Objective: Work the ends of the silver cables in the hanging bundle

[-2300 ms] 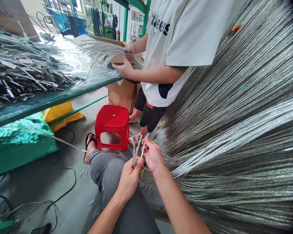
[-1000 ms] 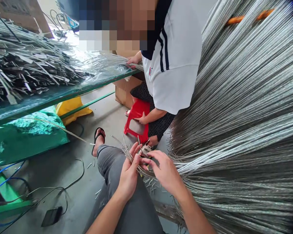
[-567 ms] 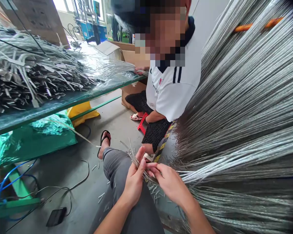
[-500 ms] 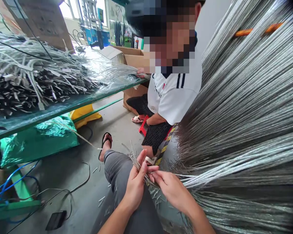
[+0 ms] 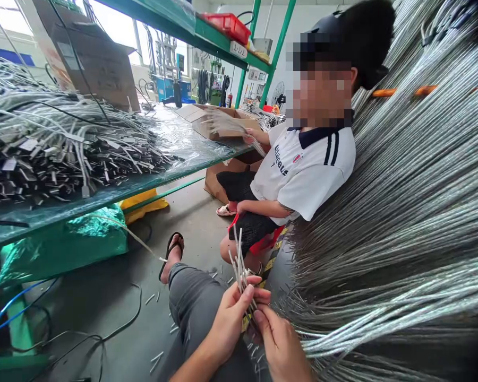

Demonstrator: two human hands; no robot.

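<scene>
Wires [image 5: 240, 260] are in the person's hands at the near middle, above the grey leg [image 5: 199, 305], fanned with their free tips pointing up and away. The left hand [image 5: 231, 321] has its grip closed on them, thumb on the near side and fingers spread out behind. The right hand [image 5: 281, 345] meets the lower part of the bundle just to the right, its thumb bent in close and its grip narrow; whether it pinches any wire I cannot tell, as its fingers are partly hidden. The step in hand looks like sorting or evening out the ends. Working on them further seems to call for a firm left grip, so the fan does not slip, and a light right one to part or slide single wires. A bright bunch [image 5: 362, 318] runs in from the right towards the right hand, which hides whether it joins the held wires; behind it hangs a mass of strands [image 5: 414, 201]. Short offcuts [image 5: 156, 362] lie on the floor [image 5: 115, 323]. On the far side, a co-worker [image 5: 308, 170] holds another bundle [image 5: 226, 125] by the surface [image 5: 171, 132], which carries a pile [image 5: 63, 154] at left.
</scene>
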